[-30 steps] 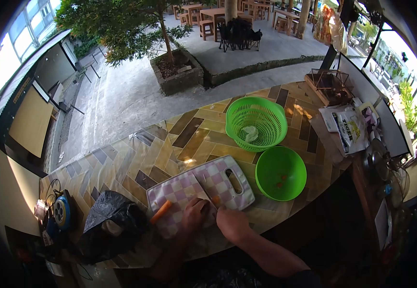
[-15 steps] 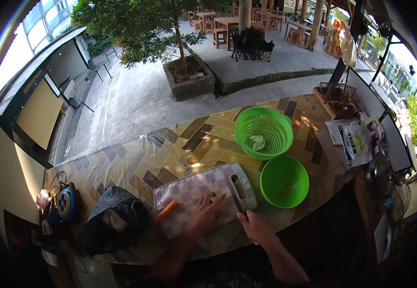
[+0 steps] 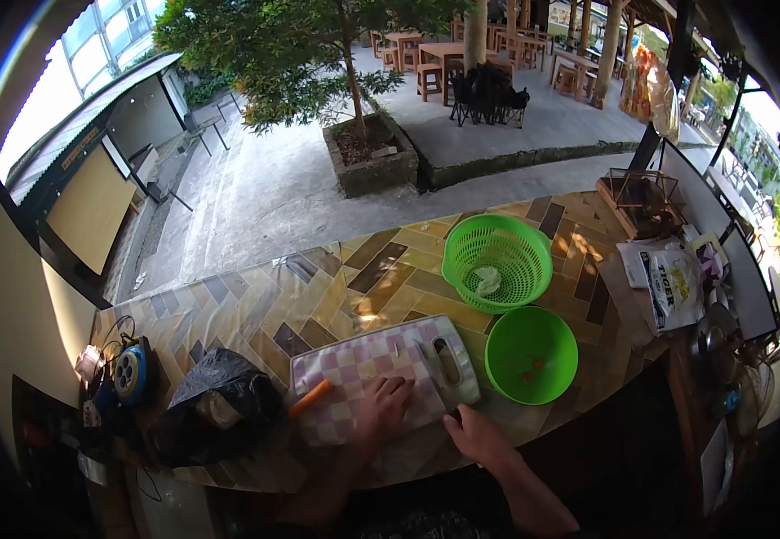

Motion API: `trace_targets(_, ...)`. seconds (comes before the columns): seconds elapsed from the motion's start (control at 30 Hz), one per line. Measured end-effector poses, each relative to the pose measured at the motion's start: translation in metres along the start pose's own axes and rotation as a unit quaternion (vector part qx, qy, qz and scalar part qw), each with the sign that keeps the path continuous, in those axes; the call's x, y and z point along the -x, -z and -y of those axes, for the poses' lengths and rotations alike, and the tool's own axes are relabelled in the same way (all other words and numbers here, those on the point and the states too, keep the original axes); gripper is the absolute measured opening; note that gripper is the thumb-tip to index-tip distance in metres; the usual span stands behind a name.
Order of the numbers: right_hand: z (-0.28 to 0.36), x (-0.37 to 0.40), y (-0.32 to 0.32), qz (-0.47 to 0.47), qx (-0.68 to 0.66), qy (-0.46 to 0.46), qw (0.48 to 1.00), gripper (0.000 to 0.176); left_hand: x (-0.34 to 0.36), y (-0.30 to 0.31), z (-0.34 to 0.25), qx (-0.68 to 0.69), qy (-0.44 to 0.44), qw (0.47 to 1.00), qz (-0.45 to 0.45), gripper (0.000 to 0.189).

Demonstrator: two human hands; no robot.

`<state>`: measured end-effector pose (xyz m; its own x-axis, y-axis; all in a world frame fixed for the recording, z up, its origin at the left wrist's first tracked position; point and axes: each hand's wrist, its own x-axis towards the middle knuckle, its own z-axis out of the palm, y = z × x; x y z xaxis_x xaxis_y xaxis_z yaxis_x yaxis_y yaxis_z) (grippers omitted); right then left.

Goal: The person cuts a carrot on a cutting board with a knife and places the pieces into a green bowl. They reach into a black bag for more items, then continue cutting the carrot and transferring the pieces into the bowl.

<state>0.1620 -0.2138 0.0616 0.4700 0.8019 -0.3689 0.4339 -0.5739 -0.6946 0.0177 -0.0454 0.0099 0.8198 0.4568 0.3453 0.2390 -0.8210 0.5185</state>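
My right hand (image 3: 478, 437) is closed round the handle of a knife (image 3: 435, 370), whose blade lies over the right part of a checkered pink-and-white cutting board (image 3: 332, 368). On the board, my left hand (image 3: 385, 409) rests with its fingers curled down; what is under them is hidden. A carrot (image 3: 311, 398) lies at the board's left edge. To the right, a green bowl (image 3: 509, 382) has a few small orange pieces (image 3: 532, 366) in it. Behind the bowl stands a green colander (image 3: 534, 269) with a pale, whitish item (image 3: 487, 280) inside.
A black plastic bag (image 3: 219, 382) sits left of the board on the patterned tabletop (image 3: 318, 265), with a blue cable reel (image 3: 129, 373) farther left. At the right are a white printed package (image 3: 673, 283) and a glass-sided box (image 3: 642, 202).
My left fingers have drawn together and curled; the orange bit that showed beside them is out of sight. My right hand and the knife have shifted slightly. The whole view has tilted a little.
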Motion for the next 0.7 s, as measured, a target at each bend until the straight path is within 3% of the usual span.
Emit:
trace_targets(0.03, -0.004, 0.001, -0.007, -0.047, 0.012, 0.055, 0.997, 0.044, 0.0, -0.002, -0.006, 0.011, 0.028, 0.999, -0.035, 0.023)
trace_targets(0.17, 0.009, 0.001, 0.004, 0.04, 0.01, 0.032, 0.999, 0.038, -0.002, 0.001, -0.014, 0.047, 0.067, 0.993, -0.082, 0.02)
trace_targets(0.57, 0.039, 0.018, 0.005, 0.039, 0.141, 0.064, 0.987, 0.033, -0.004, 0.0, -0.008, 0.106, 0.099, 0.987, -0.063, 0.015)
trace_targets(0.7, 0.036, 0.017, 0.005, 0.02, 0.157, 0.08, 0.984, 0.031, -0.003, -0.001, -0.007, 0.148, 0.166, 0.974, -0.043, 0.021)
